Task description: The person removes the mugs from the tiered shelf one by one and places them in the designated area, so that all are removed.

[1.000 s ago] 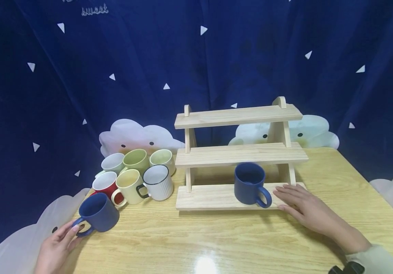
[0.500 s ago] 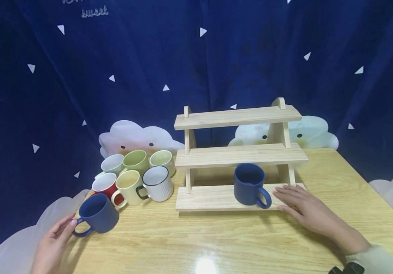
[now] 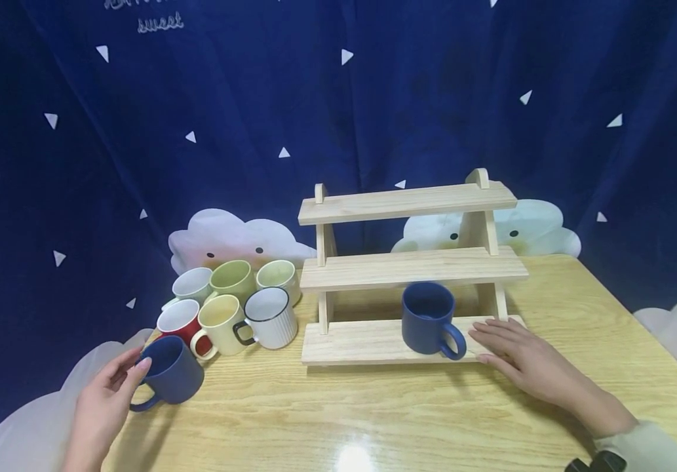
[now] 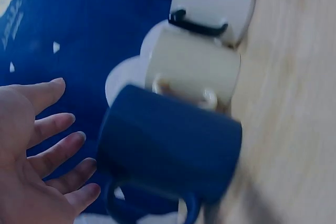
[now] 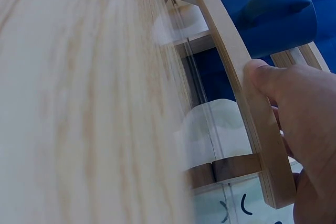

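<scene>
A blue mug [image 3: 174, 372] stands upright at the table's left, its handle towards me. Beside its rim my left hand [image 3: 104, 400] hovers with fingers spread and relaxed; in the left wrist view a gap shows between the fingertips and the mug [image 4: 170, 142]. A second blue mug [image 3: 428, 321] stands on the bottom board of a three-tier wooden shelf [image 3: 350, 344], handle turned to the front right. My right hand [image 3: 523, 359] rests on that board's right end, fingers straight. In the right wrist view its thumb [image 5: 265, 74] touches the board's front edge.
Behind the left blue mug cluster a red mug [image 3: 180, 319], a cream mug [image 3: 222, 328], a white ribbed mug [image 3: 273, 321] with black handle, and pale and green mugs [image 3: 233, 278]. A dark blue curtain [image 3: 362, 98] hangs behind the wooden table [image 3: 291, 419].
My left hand pinched the left blue mug's handle, let go, and moved forward and right to beside its rim. That mug stays in place. The right hand has not moved.
</scene>
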